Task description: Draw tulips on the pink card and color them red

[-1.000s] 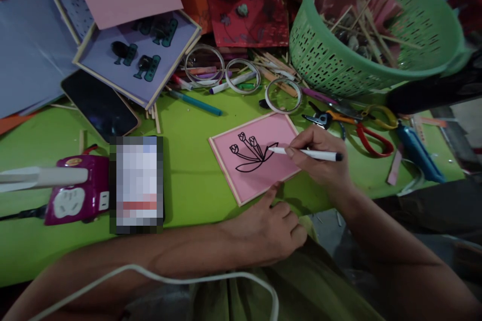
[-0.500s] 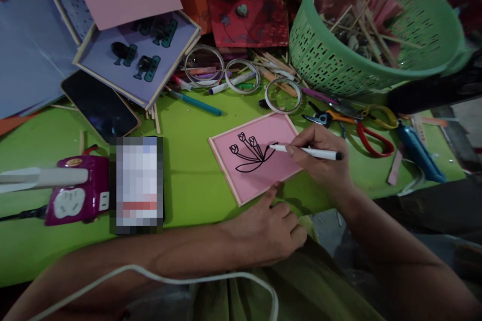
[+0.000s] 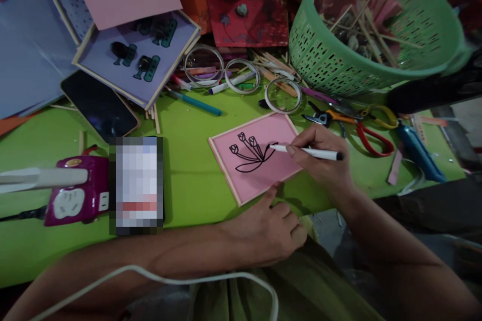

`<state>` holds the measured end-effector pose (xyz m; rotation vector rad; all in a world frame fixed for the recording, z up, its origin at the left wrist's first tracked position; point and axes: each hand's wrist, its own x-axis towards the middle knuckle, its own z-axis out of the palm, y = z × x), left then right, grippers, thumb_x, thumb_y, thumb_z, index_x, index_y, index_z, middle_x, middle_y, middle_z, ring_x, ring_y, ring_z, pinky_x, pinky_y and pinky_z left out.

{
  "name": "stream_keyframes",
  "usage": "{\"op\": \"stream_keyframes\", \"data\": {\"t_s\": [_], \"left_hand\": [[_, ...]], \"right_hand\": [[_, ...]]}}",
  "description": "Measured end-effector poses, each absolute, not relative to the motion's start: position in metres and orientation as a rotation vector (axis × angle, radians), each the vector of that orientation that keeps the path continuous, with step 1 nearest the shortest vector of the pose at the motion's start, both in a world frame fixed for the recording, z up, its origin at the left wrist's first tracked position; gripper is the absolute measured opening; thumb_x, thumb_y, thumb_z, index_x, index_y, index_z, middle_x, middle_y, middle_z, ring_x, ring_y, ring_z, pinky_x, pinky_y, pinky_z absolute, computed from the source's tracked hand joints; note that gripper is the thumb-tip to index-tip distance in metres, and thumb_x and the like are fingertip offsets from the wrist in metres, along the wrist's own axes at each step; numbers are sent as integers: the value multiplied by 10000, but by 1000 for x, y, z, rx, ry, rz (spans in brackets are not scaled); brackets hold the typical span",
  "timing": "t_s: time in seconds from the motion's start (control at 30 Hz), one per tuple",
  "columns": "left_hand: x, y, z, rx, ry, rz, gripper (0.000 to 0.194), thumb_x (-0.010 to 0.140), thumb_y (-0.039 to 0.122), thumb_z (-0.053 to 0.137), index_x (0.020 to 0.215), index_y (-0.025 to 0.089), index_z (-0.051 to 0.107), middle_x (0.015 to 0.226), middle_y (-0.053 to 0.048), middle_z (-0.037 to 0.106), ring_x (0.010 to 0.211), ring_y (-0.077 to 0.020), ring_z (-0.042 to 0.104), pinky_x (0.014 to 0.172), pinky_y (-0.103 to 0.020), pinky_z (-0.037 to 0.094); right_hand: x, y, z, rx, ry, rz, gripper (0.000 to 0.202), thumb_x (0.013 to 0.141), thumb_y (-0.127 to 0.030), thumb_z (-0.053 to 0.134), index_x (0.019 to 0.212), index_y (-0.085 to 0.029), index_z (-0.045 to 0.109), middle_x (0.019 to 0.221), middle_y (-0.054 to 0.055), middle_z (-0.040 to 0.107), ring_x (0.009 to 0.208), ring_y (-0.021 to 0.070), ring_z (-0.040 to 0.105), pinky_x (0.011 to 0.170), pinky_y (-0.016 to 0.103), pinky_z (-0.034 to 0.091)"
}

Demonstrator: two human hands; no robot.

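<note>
Almost crosswise, the white marker (image 3: 318, 153) points left

Right hand (image 3: 324, 169) gripping white marker (image 3: 318, 153), tip at flower drawing (image 3: 256, 152).

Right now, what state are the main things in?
White marker with black end: uncapped, held in right grip, tip at black flower drawing.
Pink wood-edged card: flat, drawn on.
Left grip: loosely curled, at card's lower edge.
Coppery-edged rectangular phone: screen dark.
Black-edged rectangular phone: screen lit.
Green plastic basket: upright, part-filled.
Purple plastic socket block: power unclear.
</note>
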<state>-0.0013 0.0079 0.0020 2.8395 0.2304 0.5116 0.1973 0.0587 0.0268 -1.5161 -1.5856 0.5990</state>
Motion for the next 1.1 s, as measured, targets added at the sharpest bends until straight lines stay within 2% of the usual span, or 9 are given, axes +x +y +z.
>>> {"op": "stream_keyframes", "data": {"t_s": [0.23,0.37,0.53,0.73,0.87,1.1], "left_hand": [[-1,5,-2,2835,242,556,154,1028,239,667,882,192,682,775,6,697,734,-184,621,1092,-589,485],[-1,6,0,2837,227,497,146,1026,252,680,893,190,688,792,4,706,749,-184,630,1107,-592,472],[-1,7,1,2837,234,520,143,1017,244,692,883,194,697,784,4,711,754,-177,634,1136,-577,456],[0,6,0,2833,235,527,138,1010,258,706,887,195,696,770,3,703,749,-180,630,1096,-566,495],[0,5,-2,2829,232,529,140,1017,241,686,886,194,696,772,3,705,739,-185,630,1106,-596,483],[-1,7,1,2821,230,549,154,1025,228,669,878,190,696,784,0,711,731,-178,630,1106,-565,481]], "right_hand": [[198,59,27,-1535,-1600,548,207,829,-250,781,706,-267,615,621,-25,615,528,155,516,512,328,374],[198,58,26,-1543,-1591,570,188,826,-251,766,714,-264,615,608,-29,599,518,154,487,496,322,356],[199,57,24,-1529,-1583,558,184,836,-224,768,727,-263,625,626,-23,615,536,162,517,524,334,380],[198,59,25,-1501,-1581,532,187,823,-197,766,717,-253,622,626,-35,613,532,149,517,529,321,371],[199,60,25,-1524,-1587,546,178,800,-217,769,703,-255,626,606,-33,613,525,150,510,516,318,360],[199,59,25,-1495,-1600,542,192,813,-183,776,718,-259,628,626,-29,622,532,155,531,526,327,367]]}}
